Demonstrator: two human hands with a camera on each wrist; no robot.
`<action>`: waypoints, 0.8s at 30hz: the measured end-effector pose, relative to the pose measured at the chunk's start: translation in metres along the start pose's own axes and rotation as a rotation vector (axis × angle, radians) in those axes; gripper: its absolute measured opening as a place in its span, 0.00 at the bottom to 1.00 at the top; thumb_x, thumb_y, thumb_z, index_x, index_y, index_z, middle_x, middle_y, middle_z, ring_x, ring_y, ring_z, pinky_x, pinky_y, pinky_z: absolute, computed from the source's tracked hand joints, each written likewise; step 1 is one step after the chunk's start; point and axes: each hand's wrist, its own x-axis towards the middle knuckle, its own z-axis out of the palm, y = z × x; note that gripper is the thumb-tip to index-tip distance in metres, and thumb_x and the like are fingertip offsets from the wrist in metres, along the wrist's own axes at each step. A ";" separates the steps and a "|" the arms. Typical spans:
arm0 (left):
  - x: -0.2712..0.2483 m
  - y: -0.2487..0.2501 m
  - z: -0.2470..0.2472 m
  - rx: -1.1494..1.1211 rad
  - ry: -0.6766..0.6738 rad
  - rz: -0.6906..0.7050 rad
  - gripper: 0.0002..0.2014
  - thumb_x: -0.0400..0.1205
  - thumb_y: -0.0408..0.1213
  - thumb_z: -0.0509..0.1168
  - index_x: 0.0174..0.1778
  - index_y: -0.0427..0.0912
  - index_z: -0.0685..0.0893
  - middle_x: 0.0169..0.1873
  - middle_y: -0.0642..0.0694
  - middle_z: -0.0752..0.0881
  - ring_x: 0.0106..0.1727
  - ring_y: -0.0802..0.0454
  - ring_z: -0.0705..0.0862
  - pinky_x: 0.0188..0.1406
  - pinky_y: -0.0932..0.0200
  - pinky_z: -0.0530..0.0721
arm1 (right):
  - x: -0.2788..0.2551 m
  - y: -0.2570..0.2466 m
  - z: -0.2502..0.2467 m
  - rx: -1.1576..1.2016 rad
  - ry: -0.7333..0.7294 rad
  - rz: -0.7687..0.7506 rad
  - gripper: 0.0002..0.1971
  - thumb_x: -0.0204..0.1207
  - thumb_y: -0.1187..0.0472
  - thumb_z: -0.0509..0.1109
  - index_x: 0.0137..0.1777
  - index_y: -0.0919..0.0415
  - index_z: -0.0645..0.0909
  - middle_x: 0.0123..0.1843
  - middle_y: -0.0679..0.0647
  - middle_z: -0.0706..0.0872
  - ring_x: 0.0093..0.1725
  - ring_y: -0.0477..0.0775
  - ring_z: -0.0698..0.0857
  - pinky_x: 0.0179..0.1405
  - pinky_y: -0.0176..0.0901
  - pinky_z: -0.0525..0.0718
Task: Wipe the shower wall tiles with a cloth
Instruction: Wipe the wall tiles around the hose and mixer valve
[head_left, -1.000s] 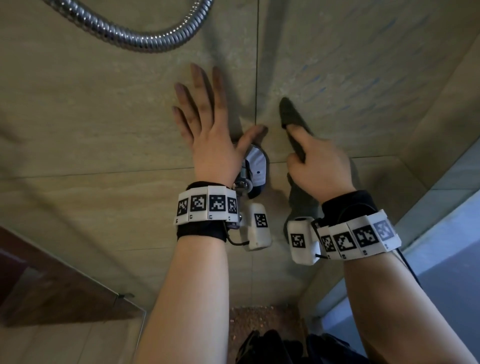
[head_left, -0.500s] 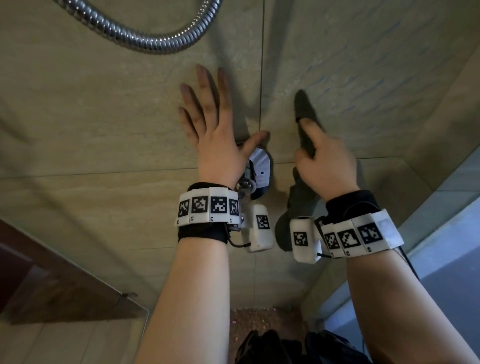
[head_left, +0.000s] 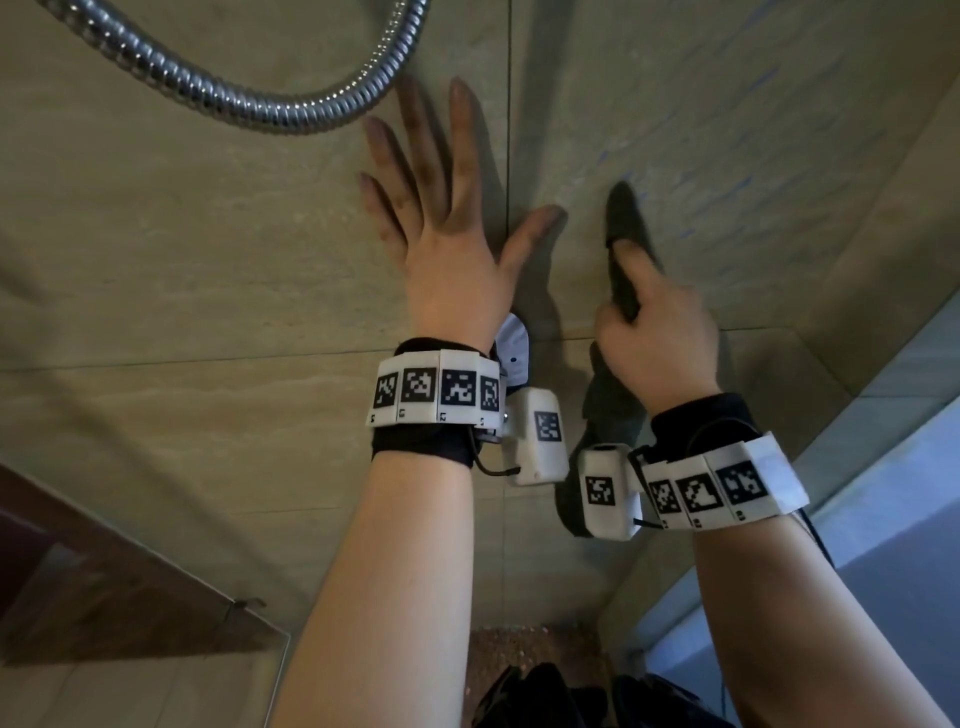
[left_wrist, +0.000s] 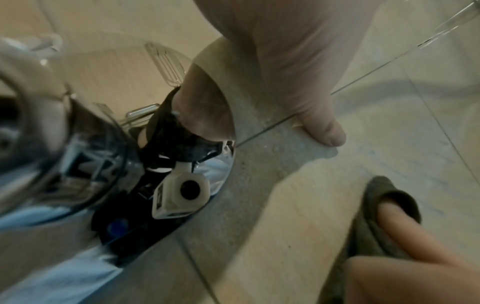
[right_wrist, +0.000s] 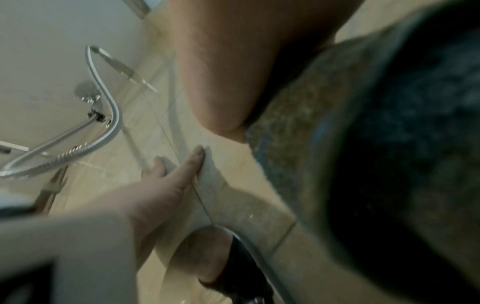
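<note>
Wiping step under way. Right hand (head_left: 657, 338) grips dark cloth (head_left: 626, 234), index finger pressing it onto wall tiles (head_left: 727, 130) just right of vertical grout line (head_left: 508, 130). Left hand (head_left: 447, 244) spread flat, straddling that line, bracing. Next, judged: sweep cloth away from line, keeping pressure.

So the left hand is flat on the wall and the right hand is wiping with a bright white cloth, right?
Not quite: the cloth is dark grey-green, not white, as the head view shows. The rest holds: the left hand lies flat on the wall tiles and the right hand presses the cloth there.
</note>
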 end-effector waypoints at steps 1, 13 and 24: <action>0.000 0.000 0.001 0.000 0.002 -0.006 0.47 0.78 0.67 0.61 0.83 0.35 0.58 0.82 0.26 0.53 0.82 0.24 0.47 0.78 0.35 0.37 | 0.002 0.000 -0.003 0.024 0.030 0.027 0.29 0.78 0.59 0.63 0.79 0.46 0.63 0.58 0.64 0.83 0.54 0.67 0.82 0.54 0.57 0.82; -0.002 0.001 0.004 0.033 -0.013 -0.016 0.47 0.79 0.67 0.59 0.84 0.35 0.55 0.82 0.26 0.52 0.82 0.24 0.46 0.78 0.35 0.35 | -0.013 -0.015 0.026 0.066 -0.042 0.020 0.33 0.77 0.61 0.64 0.81 0.49 0.60 0.53 0.62 0.85 0.50 0.65 0.84 0.48 0.52 0.83; -0.004 -0.005 0.005 0.060 -0.002 0.036 0.42 0.82 0.63 0.58 0.83 0.35 0.59 0.81 0.24 0.56 0.80 0.22 0.50 0.78 0.30 0.40 | 0.007 -0.011 -0.006 -0.041 0.078 0.010 0.32 0.75 0.62 0.63 0.80 0.48 0.62 0.52 0.62 0.83 0.50 0.66 0.82 0.46 0.51 0.77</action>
